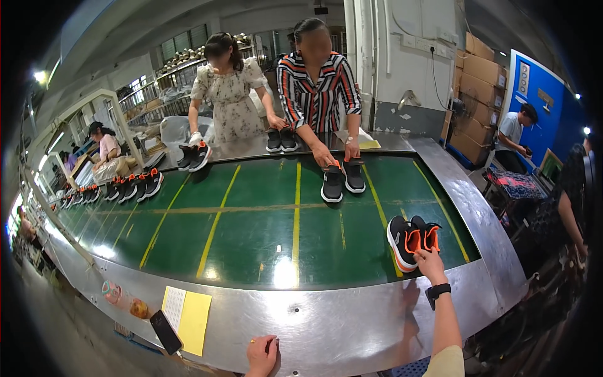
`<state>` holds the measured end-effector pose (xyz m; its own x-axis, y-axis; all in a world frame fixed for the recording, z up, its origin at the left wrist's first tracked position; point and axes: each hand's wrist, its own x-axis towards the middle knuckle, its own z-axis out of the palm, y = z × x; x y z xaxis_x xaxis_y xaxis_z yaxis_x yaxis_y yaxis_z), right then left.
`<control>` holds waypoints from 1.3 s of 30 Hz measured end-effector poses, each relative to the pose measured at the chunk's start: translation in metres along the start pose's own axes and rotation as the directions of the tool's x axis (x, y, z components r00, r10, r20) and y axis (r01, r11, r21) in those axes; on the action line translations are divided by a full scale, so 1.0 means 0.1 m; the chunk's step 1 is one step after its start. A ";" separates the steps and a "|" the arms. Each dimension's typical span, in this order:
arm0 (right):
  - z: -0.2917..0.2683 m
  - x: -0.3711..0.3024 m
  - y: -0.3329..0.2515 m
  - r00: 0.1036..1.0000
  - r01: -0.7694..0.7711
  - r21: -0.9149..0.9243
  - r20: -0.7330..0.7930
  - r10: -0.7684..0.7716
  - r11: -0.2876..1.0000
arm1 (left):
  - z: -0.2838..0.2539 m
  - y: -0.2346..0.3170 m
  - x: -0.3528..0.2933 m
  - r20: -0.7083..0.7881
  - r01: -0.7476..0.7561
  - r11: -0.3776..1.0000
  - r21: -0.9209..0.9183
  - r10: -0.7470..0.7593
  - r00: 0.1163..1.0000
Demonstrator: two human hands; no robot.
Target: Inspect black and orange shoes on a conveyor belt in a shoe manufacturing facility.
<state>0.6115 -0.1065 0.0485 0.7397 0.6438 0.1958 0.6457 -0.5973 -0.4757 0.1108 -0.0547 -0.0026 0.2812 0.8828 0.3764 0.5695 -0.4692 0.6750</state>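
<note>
A pair of black sneakers (402,238) with orange lining and white soles stands at the near right of the green conveyor belt (251,235). My right hand (431,266), below a black wristband, pinches the heel edge of this pair, fingers closed at the orange collar. On the metal border in front of me rests my left hand (262,355), its fingers curled in and nothing seen in them. Across the belt, a person in a striped shirt (317,88) has both hands on another pair of black sneakers (332,183).
A person in a floral dress (229,100) handles more sneakers (193,157) at the far side. Several shoes (133,186) line the belt's far left. On the near metal border (352,327) lie a phone (166,332), a yellow pad (196,323) and a clear bottle (122,298).
</note>
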 end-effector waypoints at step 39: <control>0.69 -1.94 -1.46 0.845 -0.137 0.662 0.466 -0.262 0.737 | 0.41 0.02 0.12 0.212 0.430 0.558 -0.710 -0.413 0.886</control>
<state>0.3609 -0.1110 0.0208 0.3677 0.9234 -0.1099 0.2497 -0.2119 -0.9449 0.1471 -0.0438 -0.0233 0.1779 0.9808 -0.0797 -0.1097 0.1003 0.9889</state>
